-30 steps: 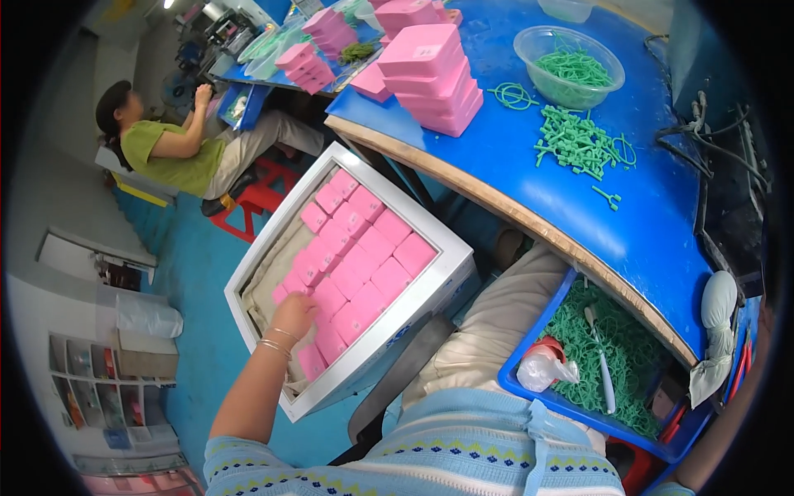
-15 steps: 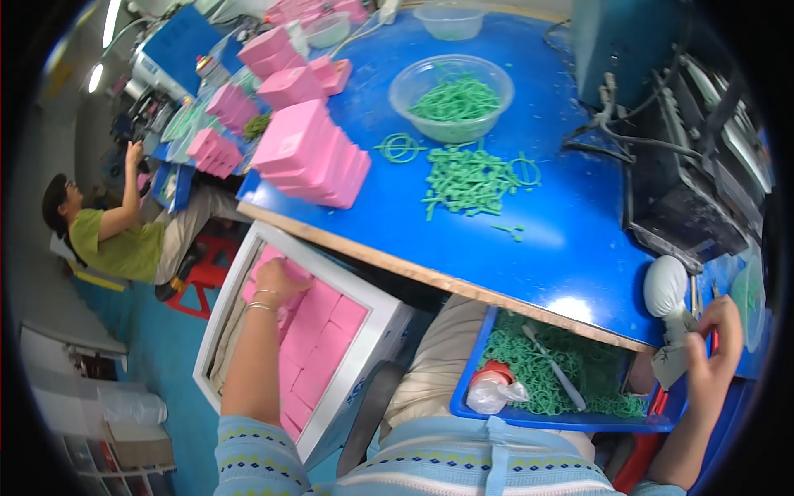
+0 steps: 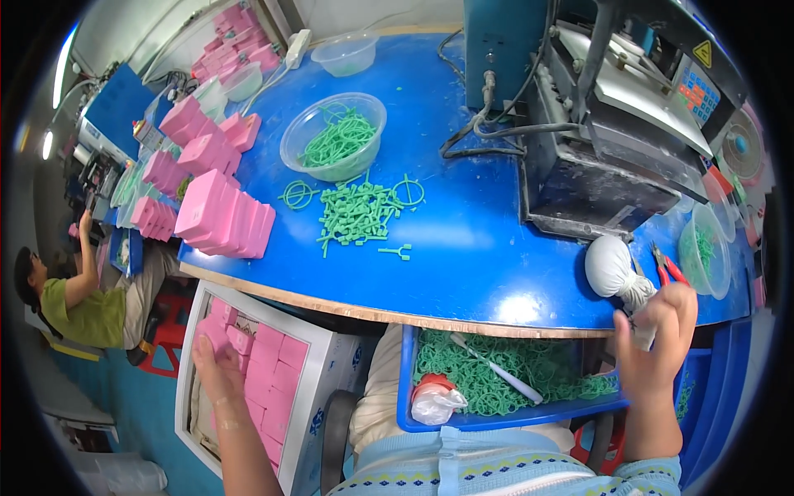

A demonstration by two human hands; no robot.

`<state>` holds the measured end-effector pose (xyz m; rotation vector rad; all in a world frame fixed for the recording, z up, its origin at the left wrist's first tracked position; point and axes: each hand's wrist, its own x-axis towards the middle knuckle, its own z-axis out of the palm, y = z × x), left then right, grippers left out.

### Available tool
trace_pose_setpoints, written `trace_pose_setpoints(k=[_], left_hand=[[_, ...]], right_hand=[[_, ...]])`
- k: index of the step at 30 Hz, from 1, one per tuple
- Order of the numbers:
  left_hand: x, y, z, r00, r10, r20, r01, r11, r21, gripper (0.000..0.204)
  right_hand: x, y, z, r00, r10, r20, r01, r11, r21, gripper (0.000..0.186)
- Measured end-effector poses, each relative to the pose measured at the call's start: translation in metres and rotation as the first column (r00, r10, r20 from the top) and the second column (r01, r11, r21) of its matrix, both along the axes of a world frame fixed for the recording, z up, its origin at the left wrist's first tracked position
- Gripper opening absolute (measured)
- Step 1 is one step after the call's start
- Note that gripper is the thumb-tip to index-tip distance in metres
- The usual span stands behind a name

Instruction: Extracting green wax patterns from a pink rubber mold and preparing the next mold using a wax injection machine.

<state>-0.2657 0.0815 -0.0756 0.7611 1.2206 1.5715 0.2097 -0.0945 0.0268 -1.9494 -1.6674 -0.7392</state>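
Note:
My left hand (image 3: 218,376) is closed on a pink block (image 3: 213,332), over a white foam box (image 3: 318,388). Several pink blocks (image 3: 269,364) sit packed in that box, and one stands beside my fingers. At the right edge of the table my right hand (image 3: 662,351) is raised, slightly blurred, with thumb and fingers apart. Just beyond it lies a tied white cloth pouch (image 3: 608,266), its gathered tail (image 3: 638,296) partly behind the hand. Red-handled pliers (image 3: 668,266) rest near the pouch.
Green rubbery pieces (image 3: 360,213) lie on the blue table by a clear bowl (image 3: 332,140). Pink blocks (image 3: 223,217) are stacked at left, before a seated person (image 3: 83,298). A black machine (image 3: 612,157) stands at right. A blue tray (image 3: 405,372) over my lap holds green scraps.
The view has swung right. My left hand, earlier reaching into the foam box, now has a pink block lifted in it. My right hand remains beside the cloth pouch.

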Motion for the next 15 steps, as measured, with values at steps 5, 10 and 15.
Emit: trace_pose_setpoints(k=[5,10,15], left_hand=[[0.158,-0.062,0.079,0.765,-0.396,-0.509,0.452,0.892,-0.014,0.052],[0.233,-0.097,0.088,0.366,-0.071,-0.928,0.88,0.35,0.321,0.052],[0.264,-0.088,0.089,0.274,-0.76,-0.59,0.955,0.145,0.257,0.047]], right_hand=[[-0.032,0.006,-0.013,0.381,0.467,-0.798,-0.755,0.655,0.023,0.039],[-0.083,0.006,-0.038,-0.4,-0.047,-0.915,-0.712,0.645,0.277,0.049],[-0.071,-0.006,-0.04,-0.185,0.165,-0.969,-0.644,0.724,0.247,0.018]])
